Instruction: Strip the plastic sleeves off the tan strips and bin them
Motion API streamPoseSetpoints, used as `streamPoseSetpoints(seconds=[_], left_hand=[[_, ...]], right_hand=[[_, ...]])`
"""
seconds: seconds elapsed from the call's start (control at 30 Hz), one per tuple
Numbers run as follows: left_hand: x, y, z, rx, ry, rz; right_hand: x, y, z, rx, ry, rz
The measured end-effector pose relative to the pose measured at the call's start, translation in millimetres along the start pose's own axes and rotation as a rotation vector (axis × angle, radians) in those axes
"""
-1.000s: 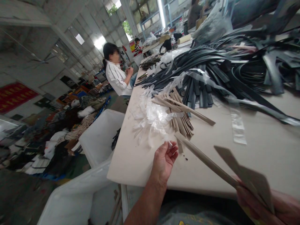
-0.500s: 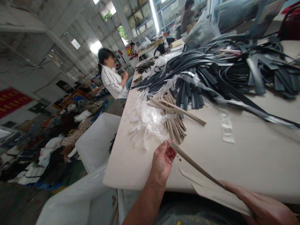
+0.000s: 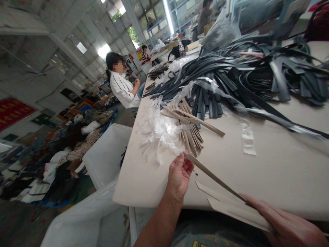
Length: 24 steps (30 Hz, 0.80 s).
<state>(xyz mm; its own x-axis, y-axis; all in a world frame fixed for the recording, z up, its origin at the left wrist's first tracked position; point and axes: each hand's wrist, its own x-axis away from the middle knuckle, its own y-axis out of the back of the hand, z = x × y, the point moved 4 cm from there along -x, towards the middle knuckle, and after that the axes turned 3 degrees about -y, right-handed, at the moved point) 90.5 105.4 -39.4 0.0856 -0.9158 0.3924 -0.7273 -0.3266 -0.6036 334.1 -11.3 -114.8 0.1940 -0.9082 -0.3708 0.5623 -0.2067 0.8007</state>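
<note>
A long beige strip (image 3: pixel 217 179) runs slanting between my two hands over the front of the table. Its far end, with a bit of clear film at the tip, is pinched in the fingers of my left hand (image 3: pixel 180 173). My right hand (image 3: pixel 285 219) is closed round the near end, its fingertips partly hidden. More beige strips (image 3: pixel 238 212) with slanted ends stick out from under the right hand, below the first one. Just beyond my left hand, a bundle of similar beige strips (image 3: pixel 190 135) lies beside a heap of peeled clear film (image 3: pixel 163 132).
Dark strips (image 3: pixel 213 72) are heaped across the back of the table (image 3: pixel 282 175). One flat piece of clear film (image 3: pixel 248 139) lies to the right. White bins (image 3: pixel 108 151) stand by the left edge. A co-worker in a white jacket (image 3: pixel 124 87) sits beyond them.
The strip stays stretched between my hands. My right hand and the lower strips have shifted very slightly to the left; the view has moved a little too.
</note>
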Motion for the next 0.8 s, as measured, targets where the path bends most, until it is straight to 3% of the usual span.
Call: streamPoseSetpoints(seconds=[0.3,0.53,0.7,0.8], left_hand=[[7,-1,10,0.021,0.023,-0.007],[9,1,19,0.062,0.081,-0.003],[3,2,2,0.058,0.044,-0.057],[-3,-1,-6,0.067,0.022,-0.06]], right_hand=[[-24,17,28,0.069,0.16,-0.053],[-33,20,37,0.01,0.072,-0.01],[-23,13,27,-0.145,0.042,0.017],[-11,7,20,-0.302,-0.118,0.066]])
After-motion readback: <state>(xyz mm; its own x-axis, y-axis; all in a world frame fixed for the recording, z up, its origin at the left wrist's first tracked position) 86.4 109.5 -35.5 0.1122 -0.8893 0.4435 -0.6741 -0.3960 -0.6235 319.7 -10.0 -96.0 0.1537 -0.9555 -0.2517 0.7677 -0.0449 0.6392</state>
